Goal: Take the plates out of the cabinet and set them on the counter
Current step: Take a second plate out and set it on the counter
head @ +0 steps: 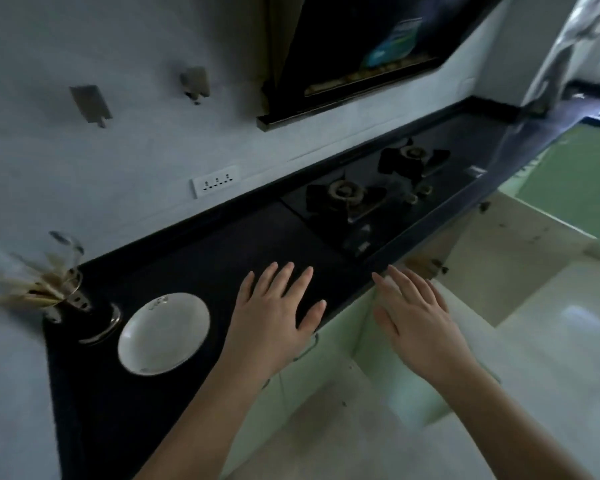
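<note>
— So, how far along would you say this is?

— Partly done, by my reading. One white plate (163,333) already sits on the dark table (201,258), near the left end, just beside a utensil holder (70,299) full of chopsticks. It lies flat and nothing is touching it.

— And the hands?

— Both are empty. The left hand (277,306) is spread with straight fingers over the table's near edge, right of the plate and apart from it; whether the palm actually rests on the surface I cannot tell. The right hand (417,313) is open too, fingers relaxed, hanging past the table edge over the cabinet front. Neither grip holds anything.

— Is the cabinet open?

— A pale green cabinet door (388,368) under the table stands swung out toward the near side, below the right hand. Further right, another opening (520,244) shows a pale inside. From this angle I see no plates in either one; the inside under the hands is hidden.

— So what's left?

— I'd judge the person is between trips: one plate delivered, hands free. If more plates remain below, they have yet to come out, and there's bare table between the plate and the gas stove (371,199) for them.
</note>
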A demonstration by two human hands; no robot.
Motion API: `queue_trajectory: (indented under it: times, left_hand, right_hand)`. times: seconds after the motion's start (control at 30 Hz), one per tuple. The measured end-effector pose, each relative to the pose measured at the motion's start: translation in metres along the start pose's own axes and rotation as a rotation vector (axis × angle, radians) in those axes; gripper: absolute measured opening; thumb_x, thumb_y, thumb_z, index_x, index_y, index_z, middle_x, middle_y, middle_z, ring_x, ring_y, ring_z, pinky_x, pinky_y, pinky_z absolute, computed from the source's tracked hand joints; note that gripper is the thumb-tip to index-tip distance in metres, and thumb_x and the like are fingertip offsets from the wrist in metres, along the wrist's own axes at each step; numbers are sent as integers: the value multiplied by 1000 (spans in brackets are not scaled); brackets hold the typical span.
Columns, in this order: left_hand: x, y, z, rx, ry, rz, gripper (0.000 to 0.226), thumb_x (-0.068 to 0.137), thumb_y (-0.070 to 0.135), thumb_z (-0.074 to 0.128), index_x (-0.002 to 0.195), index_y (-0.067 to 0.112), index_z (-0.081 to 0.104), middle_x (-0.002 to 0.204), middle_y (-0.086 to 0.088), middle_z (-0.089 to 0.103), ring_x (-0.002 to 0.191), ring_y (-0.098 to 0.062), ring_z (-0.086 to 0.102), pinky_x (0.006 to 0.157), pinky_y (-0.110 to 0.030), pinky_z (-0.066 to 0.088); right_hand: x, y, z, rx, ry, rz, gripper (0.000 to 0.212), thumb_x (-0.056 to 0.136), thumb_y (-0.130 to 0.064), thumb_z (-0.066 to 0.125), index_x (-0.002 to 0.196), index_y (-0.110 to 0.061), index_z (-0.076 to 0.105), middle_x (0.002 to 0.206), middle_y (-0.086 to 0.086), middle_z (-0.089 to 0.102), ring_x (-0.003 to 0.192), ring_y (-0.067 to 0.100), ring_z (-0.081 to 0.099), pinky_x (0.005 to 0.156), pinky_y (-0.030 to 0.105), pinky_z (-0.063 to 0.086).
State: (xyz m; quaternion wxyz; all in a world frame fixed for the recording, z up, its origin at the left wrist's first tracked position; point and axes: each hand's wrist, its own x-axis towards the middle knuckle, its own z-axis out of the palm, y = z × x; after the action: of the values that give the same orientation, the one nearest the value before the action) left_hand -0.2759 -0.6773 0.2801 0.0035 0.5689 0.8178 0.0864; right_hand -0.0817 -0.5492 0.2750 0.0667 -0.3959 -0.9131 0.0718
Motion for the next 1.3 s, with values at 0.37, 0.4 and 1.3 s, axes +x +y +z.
queue_trajectory:
  times: [0.37, 0.4, 1.3]
  left_hand:
    - [57, 207, 25, -28, -32, 367, 79, 86, 70, -7, 155, 37, 14, 164, 4, 19, 150, -15, 6, 120, -41, -2]
    - [61, 231, 29, -26, -37, 404, 79, 86, 70, -7, 155, 37, 14, 164, 4, 19, 150, -15, 5, 120, -41, -2]
    - [219, 484, 127, -85, -196, 826, 65, 93, 57, 13, 155, 37, 8, 165, 3, 12, 150, -15, 0, 120, -40, -2]
  right_hand:
    - [-107, 172, -34, -6, 101, 337, 65, 95, -61, 11, 149, -31, 32, 158, 0, 31, 147, 24, 20, 120, 41, 13]
    - [-118, 189, -37, -7, 102, 367, 63, 96, -61, 12, 150, -32, 29, 158, 0, 30, 147, 23, 18, 120, 40, 12]
    - [-166, 424, -61, -71, 111, 856, 61, 97, -57, 11, 154, -35, 9, 164, -6, 7, 149, 15, -2, 117, 32, -9]
